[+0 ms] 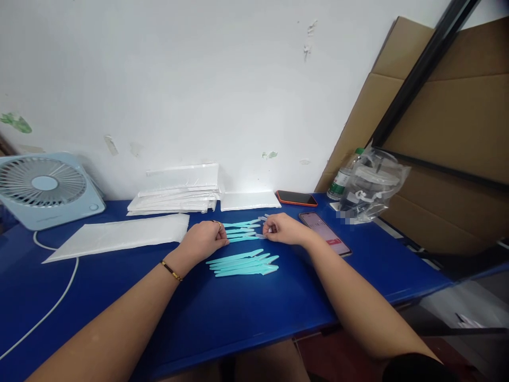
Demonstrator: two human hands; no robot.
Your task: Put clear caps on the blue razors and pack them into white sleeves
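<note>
Two groups of slim turquoise eyebrow razors lie on the blue table [278, 302]. The far group of razors [242, 231] spans the gap between my hands, handles to the left. My left hand [204, 241] is closed, its fingertips pinching a razor at the handle end. My right hand [284, 229] is closed at the blade ends, with a small clear plastic cap [260, 236] at its fingertips; the exact grip is partly hidden. Nearer to me, the second group of razors [244, 263] lies loosely side by side, touched by neither hand.
At the back are a stack of white padded sleeves [175, 193] and a flat white packet [250, 200]. Another sleeve [123, 236] and a fan [47, 185] sit left. On the right are two phones [296, 198], [326, 233], a bottle [342, 178] and a bagged cup [371, 185].
</note>
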